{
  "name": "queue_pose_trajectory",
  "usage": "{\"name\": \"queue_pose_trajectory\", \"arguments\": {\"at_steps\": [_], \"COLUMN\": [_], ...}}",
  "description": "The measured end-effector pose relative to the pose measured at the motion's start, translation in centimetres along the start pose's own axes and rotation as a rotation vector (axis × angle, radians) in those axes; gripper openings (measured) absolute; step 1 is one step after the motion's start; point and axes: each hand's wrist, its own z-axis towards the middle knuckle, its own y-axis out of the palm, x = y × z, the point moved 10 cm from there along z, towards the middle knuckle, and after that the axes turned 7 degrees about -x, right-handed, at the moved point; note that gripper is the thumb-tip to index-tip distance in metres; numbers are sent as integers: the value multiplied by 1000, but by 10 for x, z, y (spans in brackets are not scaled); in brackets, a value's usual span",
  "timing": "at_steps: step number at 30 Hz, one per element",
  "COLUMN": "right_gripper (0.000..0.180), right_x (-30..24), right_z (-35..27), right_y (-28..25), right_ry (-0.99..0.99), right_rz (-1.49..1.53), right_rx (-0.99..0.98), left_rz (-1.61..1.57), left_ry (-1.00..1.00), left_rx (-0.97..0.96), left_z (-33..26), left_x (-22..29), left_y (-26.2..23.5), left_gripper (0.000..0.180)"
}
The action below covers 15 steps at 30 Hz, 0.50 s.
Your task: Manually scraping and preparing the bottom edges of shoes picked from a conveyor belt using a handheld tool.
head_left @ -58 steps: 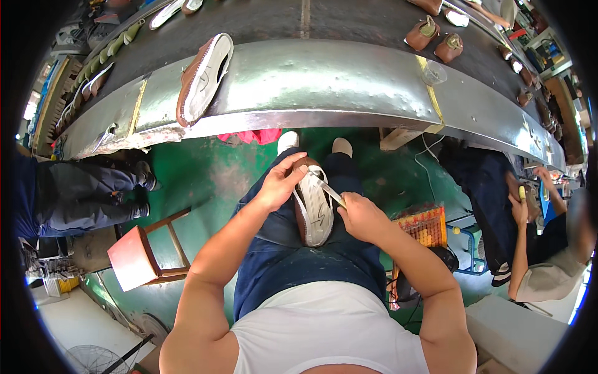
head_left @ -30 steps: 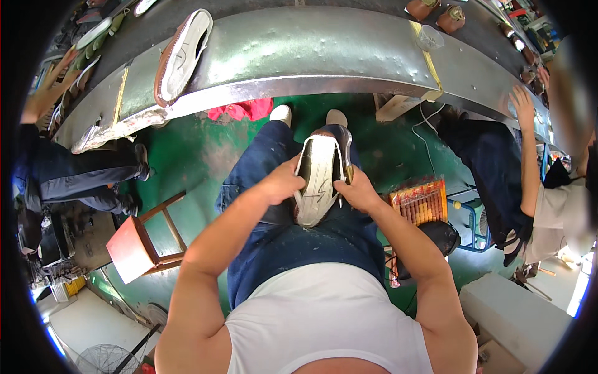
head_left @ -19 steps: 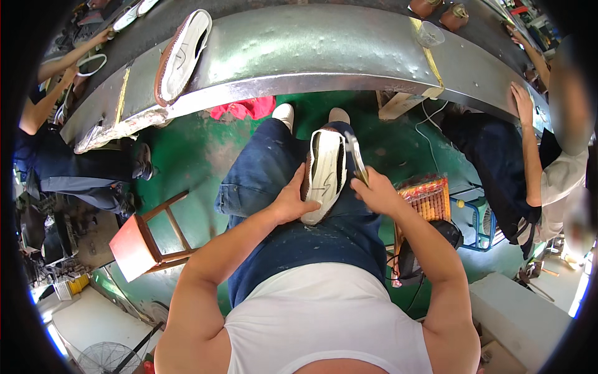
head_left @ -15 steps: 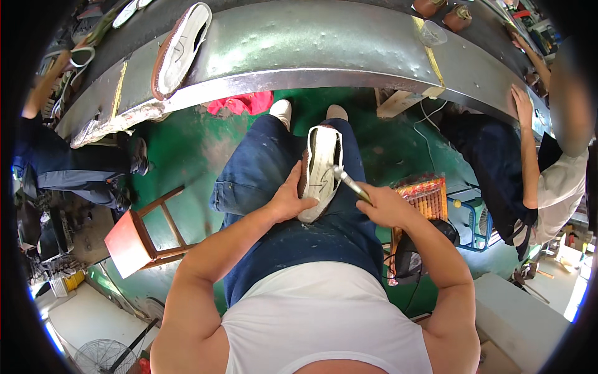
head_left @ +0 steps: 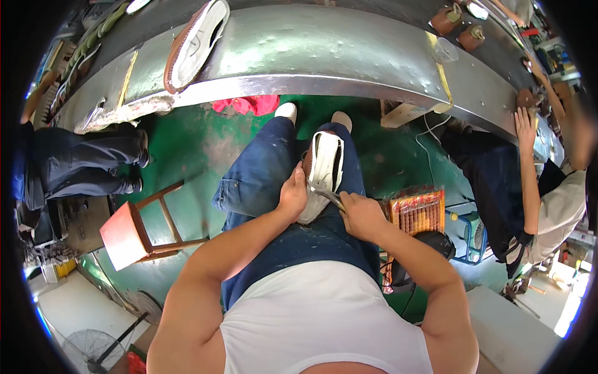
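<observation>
An unsoled brown shoe [head_left: 324, 167] lies across my thighs, its pale bottom facing up and its toe end pointing away from me. My left hand [head_left: 293, 196] grips the left side of the shoe, fingers along its brown edge. My right hand [head_left: 363, 216] is closed round the handle of a metal-headed hand tool [head_left: 328, 195]. The tool's head rests against or just over the pale bottom, close to my left fingers. Its exact kind cannot be made out.
A metal-edged bench [head_left: 299, 50] runs ahead, bearing another upturned shoe [head_left: 194, 47] and a clear cup [head_left: 445, 50]. A red-topped stool [head_left: 126, 237] is at left, a beaded seat [head_left: 417, 212] at right. Co-workers sit on both sides; one's hand [head_left: 525, 128] touches the bench.
The tool has moved left and nearer to me across the shoe, its head now by my left fingers. My left hand has shifted slightly up along the shoe.
</observation>
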Motion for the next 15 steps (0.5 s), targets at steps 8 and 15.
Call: {"name": "queue_pose_trajectory", "arguments": {"at_steps": [8, 15], "right_gripper": [57, 23], "right_x": [13, 47], "right_z": [11, 18], "right_y": [-40, -11], "right_ry": [-76, 93], "right_rz": [-121, 102], "right_rx": [231, 161], "left_rz": [558, 844], "left_ry": [383, 481], "left_rx": [52, -101], "left_z": [-7, -15], "left_x": [35, 53], "left_y": [-1, 20], "left_gripper": [51, 56]}}
